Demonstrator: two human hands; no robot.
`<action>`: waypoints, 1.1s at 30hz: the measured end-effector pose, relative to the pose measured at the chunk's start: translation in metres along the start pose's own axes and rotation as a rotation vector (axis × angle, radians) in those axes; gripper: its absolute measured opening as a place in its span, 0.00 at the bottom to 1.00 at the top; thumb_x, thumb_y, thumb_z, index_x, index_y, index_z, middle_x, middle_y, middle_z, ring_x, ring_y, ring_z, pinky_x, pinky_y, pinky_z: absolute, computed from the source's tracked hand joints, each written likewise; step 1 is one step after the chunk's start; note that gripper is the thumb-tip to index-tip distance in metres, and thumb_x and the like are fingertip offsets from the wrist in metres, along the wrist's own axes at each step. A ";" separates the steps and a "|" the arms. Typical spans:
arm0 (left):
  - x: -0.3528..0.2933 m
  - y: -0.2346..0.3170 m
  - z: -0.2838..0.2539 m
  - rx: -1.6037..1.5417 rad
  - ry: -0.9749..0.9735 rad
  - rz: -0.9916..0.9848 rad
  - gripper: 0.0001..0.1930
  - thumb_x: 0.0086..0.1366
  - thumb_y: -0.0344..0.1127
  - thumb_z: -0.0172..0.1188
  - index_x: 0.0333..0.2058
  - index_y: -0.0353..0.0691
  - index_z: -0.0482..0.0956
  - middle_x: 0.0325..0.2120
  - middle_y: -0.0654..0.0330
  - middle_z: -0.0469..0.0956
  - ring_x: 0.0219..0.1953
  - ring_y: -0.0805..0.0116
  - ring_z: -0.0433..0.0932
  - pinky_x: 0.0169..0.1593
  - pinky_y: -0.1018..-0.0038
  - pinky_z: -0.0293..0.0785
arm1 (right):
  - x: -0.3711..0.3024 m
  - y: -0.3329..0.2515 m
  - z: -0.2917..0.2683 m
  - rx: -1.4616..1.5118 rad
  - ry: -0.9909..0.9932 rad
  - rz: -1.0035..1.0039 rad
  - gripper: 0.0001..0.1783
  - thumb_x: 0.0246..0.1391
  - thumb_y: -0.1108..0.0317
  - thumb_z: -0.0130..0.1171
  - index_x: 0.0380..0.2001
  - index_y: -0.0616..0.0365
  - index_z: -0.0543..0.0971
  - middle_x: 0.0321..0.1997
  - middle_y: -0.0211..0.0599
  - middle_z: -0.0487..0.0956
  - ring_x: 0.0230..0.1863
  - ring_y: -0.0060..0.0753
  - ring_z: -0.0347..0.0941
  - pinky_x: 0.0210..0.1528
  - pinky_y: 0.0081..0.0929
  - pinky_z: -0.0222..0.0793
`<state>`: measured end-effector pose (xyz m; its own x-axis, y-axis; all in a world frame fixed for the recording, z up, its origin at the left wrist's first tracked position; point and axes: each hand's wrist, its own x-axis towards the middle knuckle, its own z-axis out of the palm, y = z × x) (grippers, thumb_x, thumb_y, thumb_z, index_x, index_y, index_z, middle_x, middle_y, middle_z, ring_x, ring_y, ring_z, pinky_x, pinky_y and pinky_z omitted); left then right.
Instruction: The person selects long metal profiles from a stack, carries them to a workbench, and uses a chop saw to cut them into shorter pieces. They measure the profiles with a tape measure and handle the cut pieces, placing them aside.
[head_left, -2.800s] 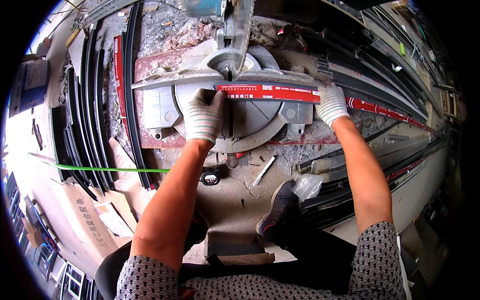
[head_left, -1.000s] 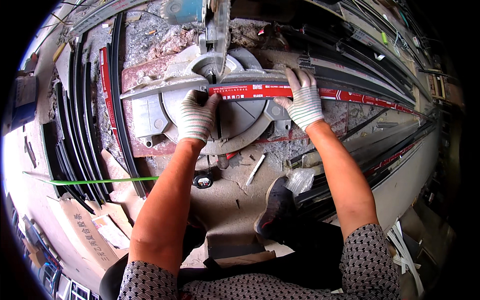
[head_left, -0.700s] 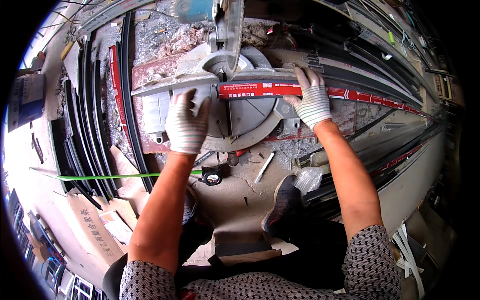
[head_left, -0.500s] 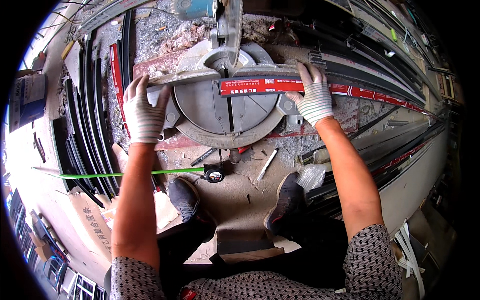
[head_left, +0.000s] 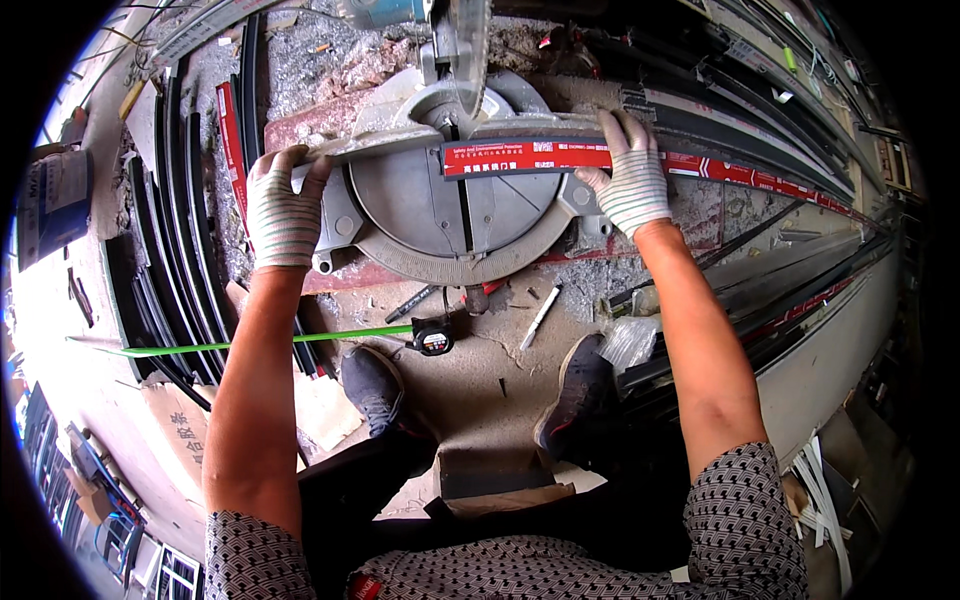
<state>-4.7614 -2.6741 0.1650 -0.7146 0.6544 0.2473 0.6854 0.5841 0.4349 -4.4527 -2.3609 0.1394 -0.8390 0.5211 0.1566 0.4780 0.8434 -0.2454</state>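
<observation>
A miter saw (head_left: pixel 410 215) with a round grey table stands before me, its toothed blade (head_left: pixel 470 60) raised above the slot. Across the right half of the table, along the fence, lies a dark profile bar (head_left: pixel 510 160) covered with red printed film. Its left end sits just left of the slot, and the bar runs far out to the right. My right hand (head_left: pixel 635 185), in a striped white glove, is closed round this bar. My gloved left hand (head_left: pixel 285 215) is closed round the left end of the saw fence (head_left: pixel 375 145), fingers behind and thumb in front.
A tape measure (head_left: pixel 433 337) with its green blade drawn out leftward lies near my shoes. Beside it are a black marker (head_left: pixel 410 303) and a white pen (head_left: pixel 541 318). Long black profiles (head_left: pixel 200 230) lie at the left; more profiles (head_left: pixel 760 120) are at the right.
My left hand's fingers and thumb have drawn in round the fence end. The bar and my right hand keep nearly the same place on the saw; the view has shifted slightly.
</observation>
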 end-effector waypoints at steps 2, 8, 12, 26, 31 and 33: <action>0.001 0.000 0.000 0.009 0.004 0.006 0.17 0.62 0.45 0.69 0.44 0.41 0.83 0.42 0.51 0.80 0.47 0.49 0.77 0.54 0.60 0.72 | 0.001 0.000 0.000 0.023 0.016 -0.001 0.52 0.41 0.52 0.76 0.69 0.50 0.65 0.69 0.49 0.62 0.69 0.60 0.57 0.73 0.50 0.58; -0.015 0.023 -0.001 0.130 0.169 0.129 0.21 0.61 0.41 0.70 0.50 0.38 0.79 0.49 0.50 0.78 0.54 0.48 0.75 0.61 0.59 0.69 | 0.000 -0.002 -0.001 0.041 0.024 0.006 0.51 0.41 0.53 0.77 0.69 0.50 0.66 0.68 0.51 0.63 0.68 0.60 0.59 0.72 0.50 0.59; -0.071 0.054 0.027 -0.071 0.158 0.037 0.25 0.61 0.37 0.70 0.56 0.39 0.75 0.49 0.48 0.77 0.52 0.48 0.77 0.59 0.58 0.72 | -0.001 0.001 -0.001 0.028 0.038 -0.003 0.52 0.40 0.52 0.77 0.68 0.50 0.66 0.68 0.52 0.64 0.68 0.60 0.60 0.70 0.51 0.60; -0.055 0.126 0.086 -0.252 -0.055 -0.221 0.11 0.62 0.40 0.67 0.37 0.40 0.87 0.35 0.48 0.80 0.40 0.46 0.79 0.47 0.59 0.74 | 0.002 0.000 -0.001 0.027 0.039 -0.047 0.52 0.40 0.51 0.77 0.68 0.51 0.65 0.67 0.52 0.64 0.66 0.60 0.61 0.69 0.51 0.62; -0.054 0.126 0.092 -0.370 -0.064 -0.292 0.11 0.59 0.40 0.69 0.35 0.40 0.87 0.34 0.50 0.81 0.40 0.48 0.79 0.47 0.61 0.74 | 0.002 0.002 -0.002 0.027 0.020 -0.026 0.52 0.40 0.49 0.76 0.68 0.52 0.66 0.67 0.52 0.65 0.65 0.61 0.63 0.68 0.52 0.63; -0.054 0.126 0.093 -0.388 -0.054 -0.291 0.10 0.59 0.39 0.69 0.35 0.40 0.87 0.34 0.50 0.81 0.40 0.48 0.79 0.46 0.61 0.74 | 0.002 0.002 -0.002 0.029 0.021 -0.022 0.52 0.39 0.49 0.76 0.68 0.52 0.66 0.68 0.52 0.65 0.65 0.61 0.63 0.68 0.52 0.63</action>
<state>-4.6238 -2.5912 0.1259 -0.8537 0.5201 0.0267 0.3477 0.5311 0.7726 -4.4526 -2.3575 0.1411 -0.8434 0.5054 0.1821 0.4516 0.8506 -0.2694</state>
